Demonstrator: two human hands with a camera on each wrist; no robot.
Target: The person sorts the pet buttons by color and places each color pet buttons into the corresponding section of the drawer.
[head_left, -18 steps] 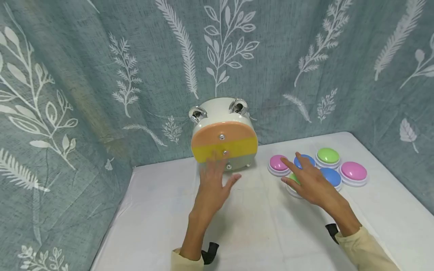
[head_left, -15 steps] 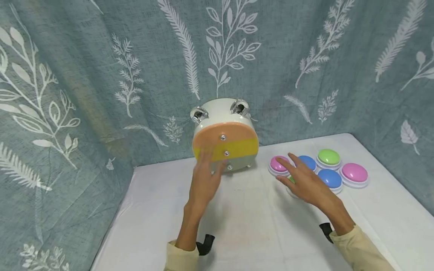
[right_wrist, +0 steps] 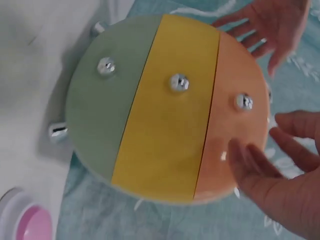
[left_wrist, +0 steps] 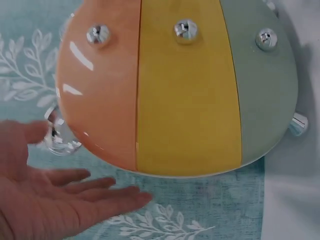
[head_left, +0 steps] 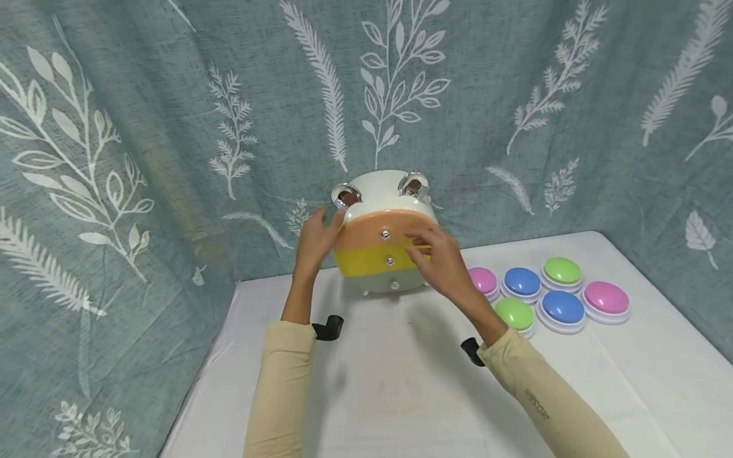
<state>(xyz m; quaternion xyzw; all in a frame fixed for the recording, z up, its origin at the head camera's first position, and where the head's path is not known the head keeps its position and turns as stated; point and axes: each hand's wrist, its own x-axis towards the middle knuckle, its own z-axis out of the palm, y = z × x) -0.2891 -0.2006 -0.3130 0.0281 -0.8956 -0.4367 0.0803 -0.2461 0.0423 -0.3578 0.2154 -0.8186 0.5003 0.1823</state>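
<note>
A small rounded drawer box (head_left: 378, 248) stands at the back of the table, with an orange, a yellow and a grey-green drawer front. Each front carries a silver knob (left_wrist: 185, 31), and two silver ring-shaped ears (head_left: 413, 185) sit on its white top. My left hand (head_left: 317, 240) is beside the box's left upper side, fingers extended and thumb near the left ear. My right hand (head_left: 439, 259) hovers in front of the right side of the orange and yellow fronts, fingers loosely bent with nothing between them. All three drawers are closed.
To the right of the box lie several domed push buttons in pink, blue (head_left: 563, 308) and green (head_left: 513, 313) on white bases. A patterned teal curtain (head_left: 275, 127) hangs right behind the white-covered table (head_left: 389, 381).
My left hand has moved up and left from in front of the drawers to the box's side. My right hand has moved left from over the buttons to the box's front.
</note>
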